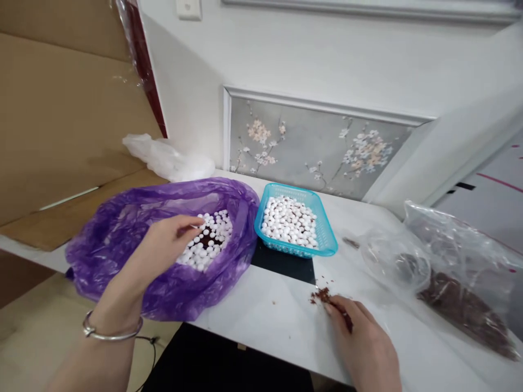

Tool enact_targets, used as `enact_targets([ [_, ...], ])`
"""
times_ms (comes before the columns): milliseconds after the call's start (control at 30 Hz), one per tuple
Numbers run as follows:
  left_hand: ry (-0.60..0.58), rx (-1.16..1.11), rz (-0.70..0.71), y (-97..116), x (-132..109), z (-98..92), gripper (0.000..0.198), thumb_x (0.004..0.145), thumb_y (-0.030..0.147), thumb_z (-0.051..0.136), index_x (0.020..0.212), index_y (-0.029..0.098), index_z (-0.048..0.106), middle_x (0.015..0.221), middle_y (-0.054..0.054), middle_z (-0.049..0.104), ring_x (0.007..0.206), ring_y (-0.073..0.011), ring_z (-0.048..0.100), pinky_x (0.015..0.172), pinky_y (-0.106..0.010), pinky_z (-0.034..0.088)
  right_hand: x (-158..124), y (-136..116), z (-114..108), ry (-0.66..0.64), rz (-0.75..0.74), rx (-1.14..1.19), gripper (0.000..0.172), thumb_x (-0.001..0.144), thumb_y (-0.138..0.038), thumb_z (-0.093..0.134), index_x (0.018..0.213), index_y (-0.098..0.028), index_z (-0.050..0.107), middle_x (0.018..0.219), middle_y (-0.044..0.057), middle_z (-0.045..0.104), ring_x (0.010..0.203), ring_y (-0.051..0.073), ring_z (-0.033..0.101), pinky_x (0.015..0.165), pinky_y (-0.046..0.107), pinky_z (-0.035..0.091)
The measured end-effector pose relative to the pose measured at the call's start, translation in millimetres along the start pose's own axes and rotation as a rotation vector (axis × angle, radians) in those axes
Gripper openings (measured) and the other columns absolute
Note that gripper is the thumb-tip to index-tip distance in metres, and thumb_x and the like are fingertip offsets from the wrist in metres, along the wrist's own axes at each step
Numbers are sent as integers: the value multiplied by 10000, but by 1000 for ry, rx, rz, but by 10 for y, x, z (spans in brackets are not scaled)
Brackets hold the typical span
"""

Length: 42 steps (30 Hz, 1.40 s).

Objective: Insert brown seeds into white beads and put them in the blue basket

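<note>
My left hand [169, 239] reaches into a purple plastic bag [134, 218], thumb and index finger pinched together. At the fingertips is a white ball, among many small white balls [223, 223] in the bag with a dark patch between them. On the white table, my right hand [359, 337] is closed around some reddish-brown crumbs. More loose reddish-brown crumbs [322, 295] lie in a small pile just beyond its fingertips. A turquoise plastic basket [327, 234] between and beyond the hands holds a heap of white balls [290, 220].
A clear bag of brown material [466, 307] lies at the right, beside a crumpled clear plastic bag [394, 261]. A dark flat piece [284, 265] sits partly under the basket. Behind the purple bag are white plastic [175, 160] and a cardboard box [69, 120].
</note>
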<state>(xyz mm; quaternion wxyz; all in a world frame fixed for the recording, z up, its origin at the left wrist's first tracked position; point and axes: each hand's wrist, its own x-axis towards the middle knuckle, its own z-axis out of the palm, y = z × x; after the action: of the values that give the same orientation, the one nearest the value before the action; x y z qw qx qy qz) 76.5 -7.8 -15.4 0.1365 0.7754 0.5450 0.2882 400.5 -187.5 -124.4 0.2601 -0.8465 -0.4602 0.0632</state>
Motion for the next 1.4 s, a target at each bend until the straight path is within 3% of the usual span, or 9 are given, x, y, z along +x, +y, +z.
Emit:
enact_targets([
  [133,-162,158,80,-72,47,234,299,802,209,499,955,214,755,1002,-92,764,914,-301,686,823,-378,486,9,-1,18,-1,-44,-33,269,875,-505,441,899,-353,662,1026,-26,691,773,217,684,539,293,497],
  [300,-210,267,98,-135,89,430,364,781,130,454,990,190,747,937,-136,761,861,-325,689,723,-379,487,3,31,52,78,-147,22,280,898,-487,432,881,-314,652,984,-7,695,761,202,682,581,284,512],
  [467,-180,271,132,-133,149,409,288,777,162,481,912,191,733,967,-114,746,865,-292,678,773,-360,478,11,19,75,155,-218,111,279,900,-457,441,862,-269,643,923,18,697,718,192,667,618,287,515],
  [600,-82,221,132,37,138,304,239,808,214,477,912,181,689,969,-106,731,854,-262,670,822,-340,470,22,-39,32,160,-173,212,240,882,-421,480,865,-251,647,888,23,703,741,196,668,679,291,515],
  [733,-34,-198,24,338,-26,265,243,809,355,580,993,208,643,947,-66,731,848,-245,673,784,-313,499,29,-84,-57,148,-117,298,261,899,-347,423,923,-216,647,931,57,698,852,222,653,770,327,496],
  [833,-178,-617,-36,585,-207,370,249,765,363,672,961,212,646,902,-43,726,825,-219,664,742,-281,515,25,-121,-95,116,-121,289,264,907,-317,411,951,-217,651,951,51,689,861,209,646,779,317,491],
  [933,-370,-845,-71,786,-378,579,181,793,341,661,926,219,668,754,-14,702,722,-174,648,677,-251,509,6,-196,-108,75,-157,288,237,903,-285,433,924,-233,664,938,31,682,842,184,645,759,284,491],
  [1100,-556,-1047,-212,935,-573,899,183,832,352,630,936,211,682,779,-18,678,722,-151,618,668,-244,495,-23,-306,-155,23,-187,194,257,901,-226,429,875,-237,684,901,28,670,791,182,634,737,294,480],
  [1400,-605,-1185,-382,907,-665,1052,198,818,361,659,932,203,695,841,-29,679,765,-144,600,719,-246,472,-38,-295,-127,8,-167,141,234,893,-205,449,833,-230,673,869,32,649,761,188,628,712,305,476],
])
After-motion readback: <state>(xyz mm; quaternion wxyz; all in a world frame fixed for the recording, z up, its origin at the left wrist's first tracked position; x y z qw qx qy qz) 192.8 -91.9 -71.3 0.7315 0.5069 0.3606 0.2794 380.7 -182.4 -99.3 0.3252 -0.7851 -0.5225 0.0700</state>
